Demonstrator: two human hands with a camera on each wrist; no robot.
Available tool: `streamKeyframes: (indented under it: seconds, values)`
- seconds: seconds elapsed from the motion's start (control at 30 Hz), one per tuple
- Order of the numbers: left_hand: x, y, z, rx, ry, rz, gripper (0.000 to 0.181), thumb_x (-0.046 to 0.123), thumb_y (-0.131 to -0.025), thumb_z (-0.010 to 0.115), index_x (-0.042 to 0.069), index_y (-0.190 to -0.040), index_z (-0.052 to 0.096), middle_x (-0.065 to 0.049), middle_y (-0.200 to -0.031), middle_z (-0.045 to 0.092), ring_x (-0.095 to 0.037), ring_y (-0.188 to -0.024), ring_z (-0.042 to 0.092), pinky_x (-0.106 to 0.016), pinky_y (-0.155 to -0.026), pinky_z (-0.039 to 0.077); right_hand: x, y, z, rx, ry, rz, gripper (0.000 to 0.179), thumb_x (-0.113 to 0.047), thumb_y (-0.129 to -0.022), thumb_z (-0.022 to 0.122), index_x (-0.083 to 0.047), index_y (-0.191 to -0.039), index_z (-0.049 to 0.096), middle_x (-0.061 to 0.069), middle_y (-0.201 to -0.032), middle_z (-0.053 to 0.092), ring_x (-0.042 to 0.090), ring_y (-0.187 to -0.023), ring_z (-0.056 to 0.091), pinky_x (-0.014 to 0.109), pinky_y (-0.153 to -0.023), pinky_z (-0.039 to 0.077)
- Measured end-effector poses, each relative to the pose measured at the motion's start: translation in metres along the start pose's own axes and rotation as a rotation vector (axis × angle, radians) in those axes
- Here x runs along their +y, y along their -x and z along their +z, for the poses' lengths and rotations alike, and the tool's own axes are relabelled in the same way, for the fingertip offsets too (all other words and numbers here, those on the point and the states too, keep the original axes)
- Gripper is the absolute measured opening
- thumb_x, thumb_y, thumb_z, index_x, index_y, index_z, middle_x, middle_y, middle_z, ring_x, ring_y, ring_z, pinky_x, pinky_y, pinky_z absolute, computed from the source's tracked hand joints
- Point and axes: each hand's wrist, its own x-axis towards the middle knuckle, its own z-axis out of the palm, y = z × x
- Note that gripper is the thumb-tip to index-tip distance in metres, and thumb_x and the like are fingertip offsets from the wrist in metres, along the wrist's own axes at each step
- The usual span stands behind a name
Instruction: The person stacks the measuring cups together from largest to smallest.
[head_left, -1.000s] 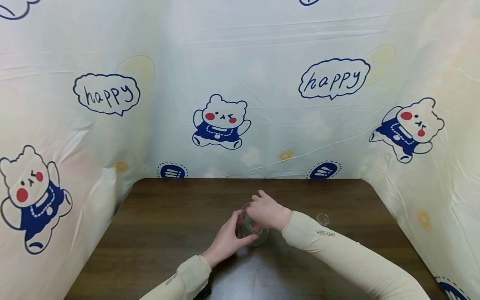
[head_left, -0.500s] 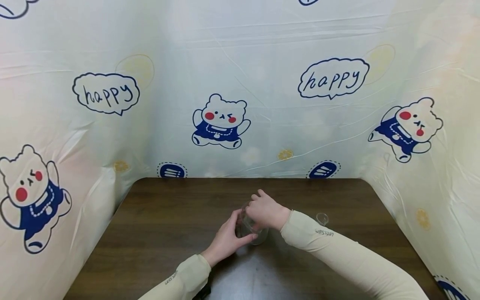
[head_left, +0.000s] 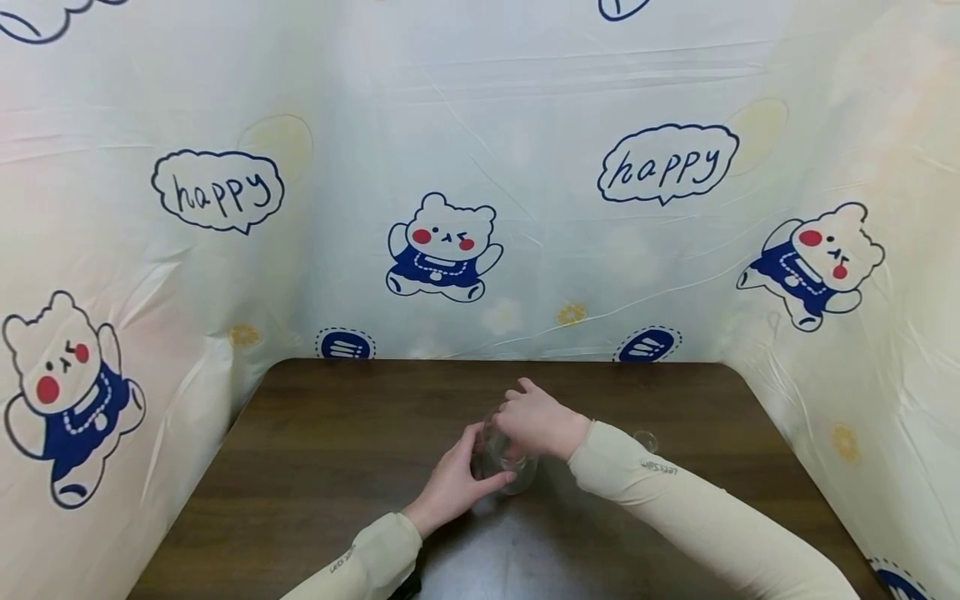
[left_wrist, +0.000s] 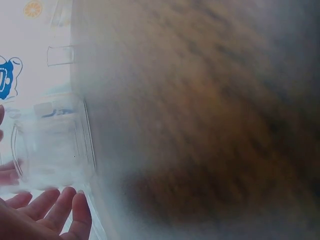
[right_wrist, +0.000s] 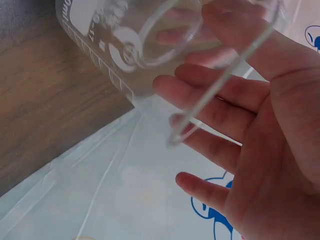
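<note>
A clear glass beaker (head_left: 521,475) with white printed markings stands on the table in the head view. My left hand (head_left: 450,479) grips its side, thumb at the front and fingers around the far left. From above, my right hand (head_left: 540,421) reaches into the mouth. In the right wrist view, the thumb and forefinger are at the round rim of a smaller clear beaker (right_wrist: 165,61) inside the large beaker (right_wrist: 102,42), while the other fingers spread loosely past the large rim. The lower part of the smaller one is hard to make out through the glass.
Another small clear glass vessel (head_left: 646,439) stands to the right on the brown wooden table (head_left: 337,433), partly behind the right sleeve (head_left: 675,492). A pale patterned curtain (head_left: 540,275) encloses the table at the back and both sides.
The head view has tilted up slightly. Both hands and the large beaker keep nearly the same places, and the right forearm has shifted only a little.
</note>
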Motion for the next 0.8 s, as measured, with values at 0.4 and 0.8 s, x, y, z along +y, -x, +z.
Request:
streamKeyframes:
  seconds: [0.4, 0.8]
  values:
    - [-0.001, 0.0, 0.0, 0.017, -0.042, 0.015, 0.081, 0.051, -0.088, 0.082, 0.013, -0.149, 0.043, -0.007, -0.128, 0.064, -0.029, -0.122, 0.061, -0.052, -0.097, 0.05, 0.015, 0.018, -0.011, 0.14, -0.055, -0.08, 0.031, -0.043, -0.087, 0.085, -0.02, -0.107, 0.077, -0.007, -0.097, 0.075, 0.018, -0.094, 0.065, 0.043, -0.093, 0.05]
    - [0.002, -0.001, -0.001, 0.016, -0.05, 0.0, 0.083, 0.051, -0.086, 0.083, 0.013, -0.148, 0.044, -0.007, -0.126, 0.065, -0.029, -0.121, 0.061, -0.053, -0.095, 0.051, 0.033, 0.039, -0.02, 0.255, -0.094, -0.084, 0.028, -0.034, -0.088, 0.086, -0.015, -0.106, 0.077, -0.002, -0.097, 0.075, 0.018, -0.09, 0.067, 0.037, -0.081, 0.054]
